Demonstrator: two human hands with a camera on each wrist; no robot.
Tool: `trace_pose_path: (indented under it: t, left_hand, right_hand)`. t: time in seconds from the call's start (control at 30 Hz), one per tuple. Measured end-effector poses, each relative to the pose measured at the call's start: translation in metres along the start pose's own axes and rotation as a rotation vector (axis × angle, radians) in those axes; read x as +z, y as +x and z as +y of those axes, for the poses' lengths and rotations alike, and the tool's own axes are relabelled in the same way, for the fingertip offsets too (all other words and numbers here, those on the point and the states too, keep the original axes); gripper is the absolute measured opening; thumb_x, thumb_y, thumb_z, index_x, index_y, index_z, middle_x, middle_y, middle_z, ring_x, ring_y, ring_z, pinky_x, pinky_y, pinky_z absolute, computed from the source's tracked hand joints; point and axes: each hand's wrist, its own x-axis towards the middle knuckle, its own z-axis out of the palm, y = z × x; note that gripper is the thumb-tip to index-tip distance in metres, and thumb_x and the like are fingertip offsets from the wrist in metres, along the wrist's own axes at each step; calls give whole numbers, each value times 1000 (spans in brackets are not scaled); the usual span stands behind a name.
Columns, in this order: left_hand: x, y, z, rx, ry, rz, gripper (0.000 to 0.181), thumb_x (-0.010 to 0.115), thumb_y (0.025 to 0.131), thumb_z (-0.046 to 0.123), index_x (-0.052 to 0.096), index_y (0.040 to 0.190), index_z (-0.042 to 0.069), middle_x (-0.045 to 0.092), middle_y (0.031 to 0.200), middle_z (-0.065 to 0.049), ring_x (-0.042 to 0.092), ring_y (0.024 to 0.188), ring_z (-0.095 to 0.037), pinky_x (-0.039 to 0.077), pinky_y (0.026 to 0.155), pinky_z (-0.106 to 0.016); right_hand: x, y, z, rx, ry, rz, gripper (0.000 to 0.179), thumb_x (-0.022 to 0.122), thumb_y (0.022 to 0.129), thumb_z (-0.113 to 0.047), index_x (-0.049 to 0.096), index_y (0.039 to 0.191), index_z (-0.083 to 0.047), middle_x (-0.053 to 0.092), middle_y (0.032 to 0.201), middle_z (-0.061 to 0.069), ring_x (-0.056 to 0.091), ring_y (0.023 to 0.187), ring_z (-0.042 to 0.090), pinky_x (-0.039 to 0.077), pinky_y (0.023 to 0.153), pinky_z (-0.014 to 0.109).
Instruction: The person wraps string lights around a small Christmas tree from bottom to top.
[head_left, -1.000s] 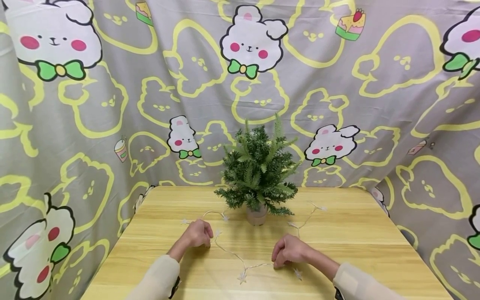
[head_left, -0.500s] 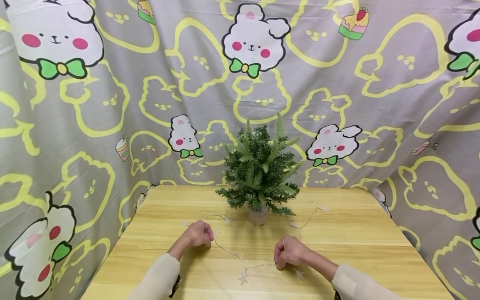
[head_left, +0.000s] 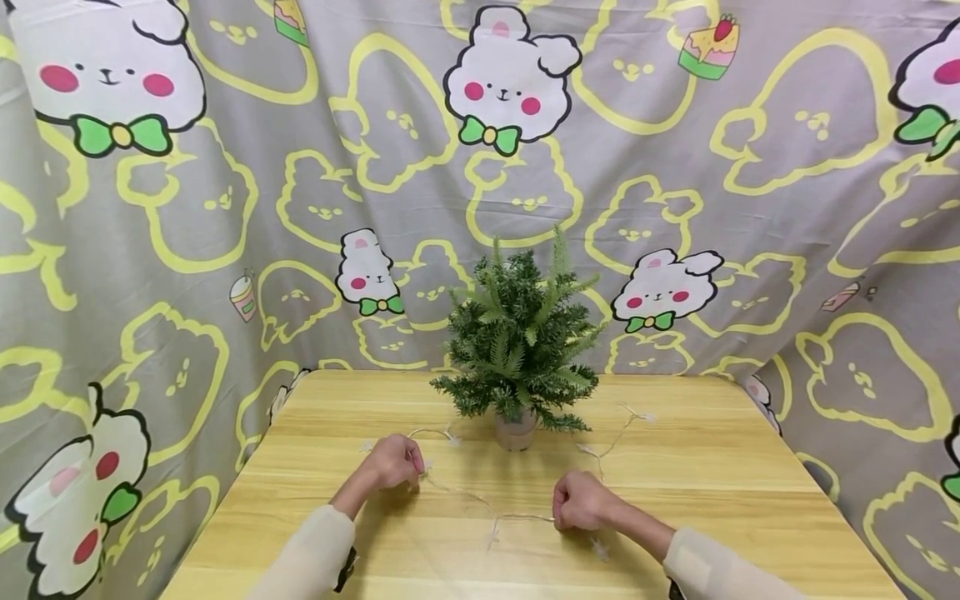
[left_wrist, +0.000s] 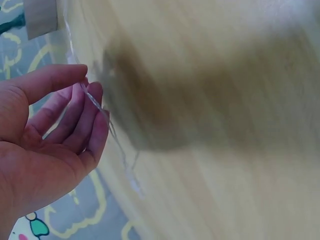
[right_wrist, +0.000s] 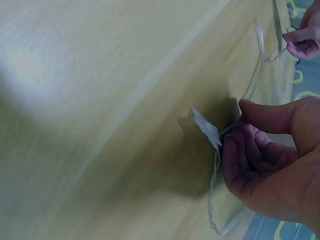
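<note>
A thin clear string of star lights (head_left: 523,517) spans the gap between my two hands. My left hand (head_left: 393,461) pinches it between thumb and index finger, and in the left wrist view the wire (left_wrist: 114,131) runs down past the fingers. My right hand (head_left: 587,500) pinches the same string further along; a star light (right_wrist: 206,127) sticks out right beside its fingertips in the right wrist view. Between the hands the string sags, with one star (head_left: 493,533) hanging from it. Behind them a small green artificial Christmas tree (head_left: 521,342) stands upright in a pinkish pot (head_left: 515,431).
Trailing ends of the string lie on the wooden table (head_left: 300,533): one loop (head_left: 429,432) left of the pot, another stretch (head_left: 622,429) to its right. A grey curtain (head_left: 420,200) with cartoon rabbits surrounds the table at the back and sides.
Both hands have risen slightly with the string. Its middle stretch and hanging star have lifted, and the star has swung to a narrow edge-on view. The tree has stayed put.
</note>
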Motion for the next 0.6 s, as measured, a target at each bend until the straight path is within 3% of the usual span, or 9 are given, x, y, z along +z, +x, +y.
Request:
trace_pose_path:
  t: [0.23, 0.4, 0.6]
  left_hand:
    - [-20, 1, 10, -5, -14, -32, 21, 64, 67, -12, 70, 82, 1, 65, 72, -3, 55, 63, -15, 45, 55, -26]
    - [-34, -4, 23, 35, -35, -49, 19, 64, 68, -10, 70, 85, -2, 66, 73, -7, 54, 62, -15, 46, 58, -27]
    - [-43, -8, 33, 73, 9, -84, 19, 65, 68, -10, 72, 83, 1, 67, 71, -3, 57, 64, -15, 47, 60, -28]
  right_hand:
    - [-31, -4, -6, 25, 71, -4, 21, 52, 67, 13, 66, 76, 1, 64, 72, 6, 54, 61, 15, 43, 51, 22]
    - [-54, -7, -15, 56, 92, -21, 19, 53, 69, 14, 61, 82, 5, 64, 74, 13, 59, 63, 20, 52, 55, 29]
    - [-79, -15, -31, 103, 152, -115, 20, 52, 68, 17, 56, 83, 3, 65, 72, 15, 63, 62, 24, 58, 60, 37]
